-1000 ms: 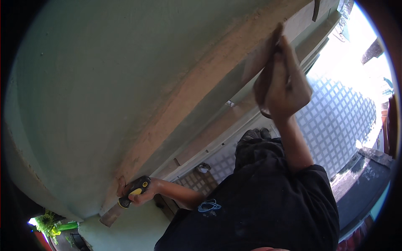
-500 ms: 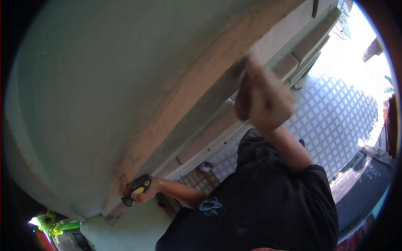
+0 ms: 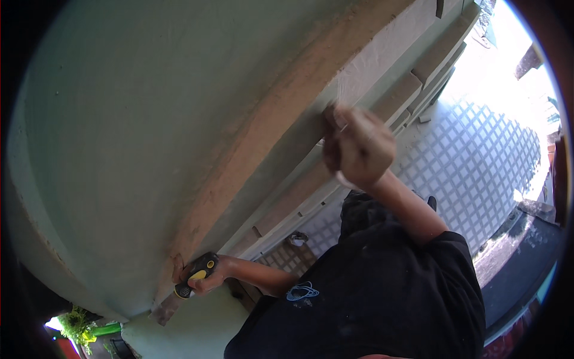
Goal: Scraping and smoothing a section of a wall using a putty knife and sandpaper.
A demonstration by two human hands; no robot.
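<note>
Left hand (image 3: 206, 280) fingers wrap a scraper (image 3: 190, 284) with a black-and-yellow handle, blade just below them on the green wall (image 3: 131, 131). Right hand (image 3: 357, 146) (blurred) presses the wall; grip cannot be told. Bare brown band (image 3: 287, 113) between hands looks scraped; green paint remains beyond.

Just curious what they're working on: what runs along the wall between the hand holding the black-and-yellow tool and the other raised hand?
In the head view, a long tan plaster band on the pale green wall spans left hand to right hand.
</note>
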